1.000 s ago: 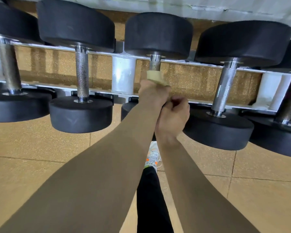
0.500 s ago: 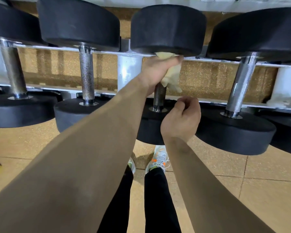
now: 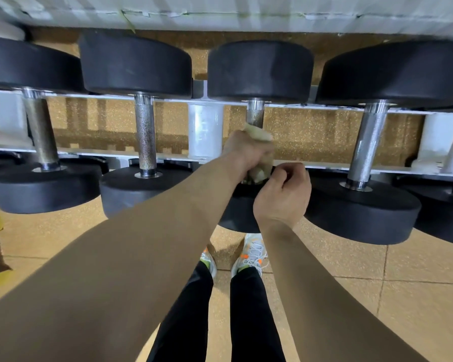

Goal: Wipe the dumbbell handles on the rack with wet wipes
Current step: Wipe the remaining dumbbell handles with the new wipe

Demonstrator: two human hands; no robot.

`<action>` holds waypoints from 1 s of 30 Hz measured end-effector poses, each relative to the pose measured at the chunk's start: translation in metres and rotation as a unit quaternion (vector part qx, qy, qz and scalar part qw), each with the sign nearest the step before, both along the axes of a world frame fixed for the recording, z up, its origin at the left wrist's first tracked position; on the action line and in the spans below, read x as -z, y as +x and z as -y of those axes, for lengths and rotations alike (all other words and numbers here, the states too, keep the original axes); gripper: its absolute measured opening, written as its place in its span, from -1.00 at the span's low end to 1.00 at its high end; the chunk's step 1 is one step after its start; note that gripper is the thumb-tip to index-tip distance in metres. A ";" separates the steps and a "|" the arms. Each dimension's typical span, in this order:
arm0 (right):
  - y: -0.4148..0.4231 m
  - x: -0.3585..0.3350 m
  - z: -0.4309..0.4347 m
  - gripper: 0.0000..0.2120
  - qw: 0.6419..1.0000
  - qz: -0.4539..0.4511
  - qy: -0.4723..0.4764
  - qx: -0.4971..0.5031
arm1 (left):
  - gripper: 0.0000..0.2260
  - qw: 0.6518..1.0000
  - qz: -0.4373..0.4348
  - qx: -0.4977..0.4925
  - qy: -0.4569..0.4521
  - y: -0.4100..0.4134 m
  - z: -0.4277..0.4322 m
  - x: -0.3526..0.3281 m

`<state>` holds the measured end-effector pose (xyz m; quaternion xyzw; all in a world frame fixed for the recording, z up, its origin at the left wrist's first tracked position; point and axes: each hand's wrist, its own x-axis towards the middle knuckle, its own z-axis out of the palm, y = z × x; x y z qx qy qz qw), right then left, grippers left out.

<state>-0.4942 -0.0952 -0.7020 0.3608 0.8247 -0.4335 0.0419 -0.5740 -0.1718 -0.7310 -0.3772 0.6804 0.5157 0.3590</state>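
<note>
Two bare forearms reach forward | right hand (image 3: 283,194): fingers curled against near weight head (image 3: 236,205), any hold unclear | left hand (image 3: 246,150): fist closed round one wet wipe (image 3: 259,133) wrapped on third handle (image 3: 255,117) from left | four handles visible on white rack (image 3: 207,134)

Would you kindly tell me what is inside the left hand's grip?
A yellowish wet wipe wrapped round the dumbbell handle. Bare knurled metal shows above the left hand; the stretch beneath hand and wipe is covered.
</note>
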 end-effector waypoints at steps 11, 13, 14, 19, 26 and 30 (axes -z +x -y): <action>0.001 0.004 0.000 -0.74 1.000 0.009 -0.026 0.008 | -0.70 0.992 -0.092 -0.022 0.088 -0.015 0.014 0.006; 0.000 0.002 0.001 -0.71 1.000 0.010 -0.017 0.005 | -0.57 0.993 -0.061 0.064 0.075 0.004 0.017 0.007; 0.000 0.002 0.001 -0.69 1.000 0.014 -0.016 0.007 | -0.48 0.992 -0.043 0.107 0.053 0.011 0.019 0.010; 0.000 0.000 0.002 -0.68 1.000 0.023 -0.010 0.009 | -0.37 0.967 0.010 0.252 0.029 0.016 0.029 0.018; -0.001 -0.002 0.002 -0.70 1.000 0.028 -0.002 0.001 | -0.58 0.984 0.012 0.178 0.020 0.018 0.022 0.015; 0.000 0.001 0.002 -0.51 1.000 0.016 0.011 -0.004 | -0.64 0.999 -0.007 0.036 0.019 0.016 0.010 0.010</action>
